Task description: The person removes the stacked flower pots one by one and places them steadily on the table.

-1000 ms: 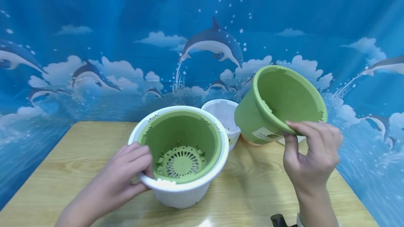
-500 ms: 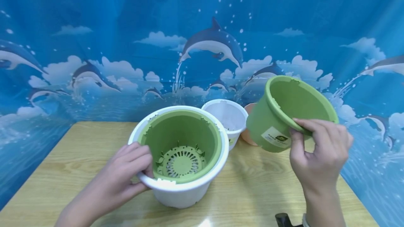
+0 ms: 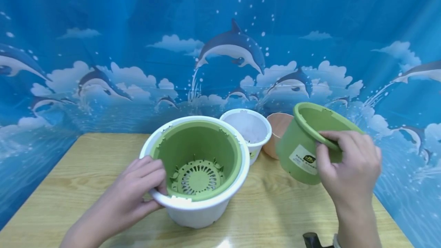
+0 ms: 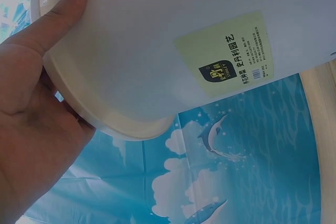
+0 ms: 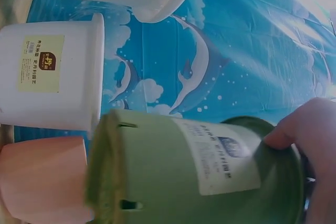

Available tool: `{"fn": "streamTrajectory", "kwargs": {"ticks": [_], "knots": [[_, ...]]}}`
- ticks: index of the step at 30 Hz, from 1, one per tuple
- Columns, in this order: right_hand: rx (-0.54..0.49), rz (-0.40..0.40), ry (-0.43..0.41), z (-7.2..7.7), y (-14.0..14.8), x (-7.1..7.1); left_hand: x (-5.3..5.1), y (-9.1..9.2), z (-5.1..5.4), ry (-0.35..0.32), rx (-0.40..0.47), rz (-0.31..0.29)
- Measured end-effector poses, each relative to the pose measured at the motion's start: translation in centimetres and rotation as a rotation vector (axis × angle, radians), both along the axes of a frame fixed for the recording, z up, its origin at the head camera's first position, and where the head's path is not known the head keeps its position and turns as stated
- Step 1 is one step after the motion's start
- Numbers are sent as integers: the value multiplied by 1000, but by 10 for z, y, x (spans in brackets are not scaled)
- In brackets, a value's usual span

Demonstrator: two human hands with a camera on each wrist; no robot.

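Observation:
My left hand [image 3: 129, 192] grips the rim of a large white pot [image 3: 196, 213], fingers over the edge and thumb outside. Inside that pot sits a green pot [image 3: 193, 141] with a slotted bottom. With thumb and fingers my right hand [image 3: 349, 163] pinches the near rim of another green pot [image 3: 296, 144], which is tilted and bears a white label. In the left wrist view the thumb presses on the white pot's side [image 4: 142, 40] near its rim. The right wrist view shows the held green pot [image 5: 163, 166] lying sideways across the picture, the thumb near its label.
A smaller white pot [image 3: 253, 125] stands behind the large one, with an orange pot [image 3: 275, 125] to its right, partly behind the held green pot. All are on a wooden table [image 3: 96, 156]. A dolphin-print curtain [image 3: 155, 68] hangs behind. A black object [image 3: 311, 239] shows beside my right wrist.
The right hand's green pot has moved down and to the right, bringing the orange pot and more of the smaller white pot into view. My left hand has stayed on the white rim.

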State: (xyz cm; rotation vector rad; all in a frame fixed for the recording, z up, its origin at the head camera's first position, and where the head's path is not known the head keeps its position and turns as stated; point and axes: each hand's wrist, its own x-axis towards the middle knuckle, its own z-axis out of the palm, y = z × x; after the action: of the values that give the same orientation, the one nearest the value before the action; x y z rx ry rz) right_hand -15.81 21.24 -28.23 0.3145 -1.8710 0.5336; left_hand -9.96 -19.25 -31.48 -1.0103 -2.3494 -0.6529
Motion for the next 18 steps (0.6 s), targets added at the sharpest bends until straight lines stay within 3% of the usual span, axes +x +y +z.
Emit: {"fn": "streamTrajectory", "kwargs": {"ticks": [6, 11, 18], "knots": [[57, -118, -232, -2, 2, 6, 0, 0, 0, -4, 4, -4], [66, -205, -479, -1, 4, 8, 1, 0, 0, -23, -6, 7], [108, -245, -739, 1, 11, 3, 0, 1, 0, -6, -6, 6]]}}
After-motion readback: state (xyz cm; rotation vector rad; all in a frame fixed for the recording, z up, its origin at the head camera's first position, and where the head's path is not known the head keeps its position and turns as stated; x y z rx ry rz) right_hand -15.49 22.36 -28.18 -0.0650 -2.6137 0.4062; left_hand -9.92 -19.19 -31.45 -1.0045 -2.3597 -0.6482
